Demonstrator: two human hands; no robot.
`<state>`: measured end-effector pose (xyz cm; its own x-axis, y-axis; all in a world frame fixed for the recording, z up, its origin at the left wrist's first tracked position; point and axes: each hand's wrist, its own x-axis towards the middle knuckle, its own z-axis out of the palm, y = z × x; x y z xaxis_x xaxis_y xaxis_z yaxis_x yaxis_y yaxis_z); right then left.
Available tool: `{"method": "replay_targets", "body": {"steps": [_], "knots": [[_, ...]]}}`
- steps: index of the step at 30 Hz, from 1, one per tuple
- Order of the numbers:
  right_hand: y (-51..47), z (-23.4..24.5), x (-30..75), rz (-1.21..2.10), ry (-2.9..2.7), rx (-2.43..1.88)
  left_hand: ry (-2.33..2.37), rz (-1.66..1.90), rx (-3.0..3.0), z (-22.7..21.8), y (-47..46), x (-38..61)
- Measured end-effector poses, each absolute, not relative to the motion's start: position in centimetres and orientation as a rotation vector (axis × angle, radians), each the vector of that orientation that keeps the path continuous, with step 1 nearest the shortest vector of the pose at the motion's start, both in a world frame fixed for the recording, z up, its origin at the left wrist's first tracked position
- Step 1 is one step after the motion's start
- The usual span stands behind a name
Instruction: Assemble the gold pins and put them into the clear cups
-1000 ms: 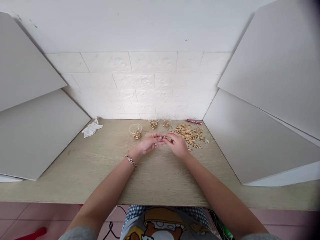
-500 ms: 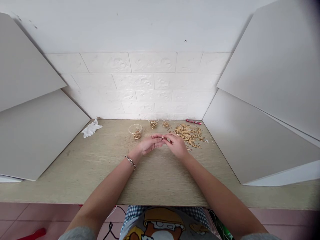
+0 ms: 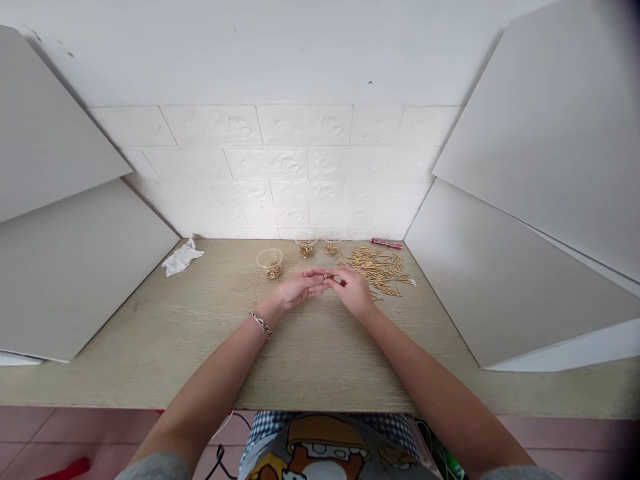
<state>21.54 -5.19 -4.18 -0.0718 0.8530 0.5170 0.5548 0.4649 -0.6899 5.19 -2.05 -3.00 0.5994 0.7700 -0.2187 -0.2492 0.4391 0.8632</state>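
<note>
My left hand (image 3: 301,288) and my right hand (image 3: 354,291) meet at the fingertips above the table. Pinched between them is a small gold-coloured metal piece (image 3: 326,276), too small to make out fully. Both hands are closed on it, the left with its palm partly turned up. Close beyond my right hand lies a spread pile of thin gold-coloured rods (image 3: 376,267). Past my left hand stands a clear cup (image 3: 270,253) with small gold-coloured parts in it. Another clear cup (image 3: 307,241) and a third cup (image 3: 332,241), also holding gold-coloured parts, stand farther back.
A red tube-like packet (image 3: 387,244) lies by the back wall at right. Crumpled white tissue (image 3: 183,259) rests at the back left. Grey panels rise on the left (image 3: 75,267) and right (image 3: 525,280) of the wooden table (image 3: 330,360).
Both hands stay joined in almost the same place. The small gold-coloured piece between the fingertips has shifted slightly. The cups and the rods have not moved.
</note>
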Motion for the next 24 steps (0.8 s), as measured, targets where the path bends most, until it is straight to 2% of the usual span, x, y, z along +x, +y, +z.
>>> {"method": "replay_targets", "body": {"steps": [24], "knots": [[-4.84, -4.76, 21.24, 0.473, -1.635, -1.3, 0.692, 0.694, 1.037, -3.67, -1.45, 5.02]]}}
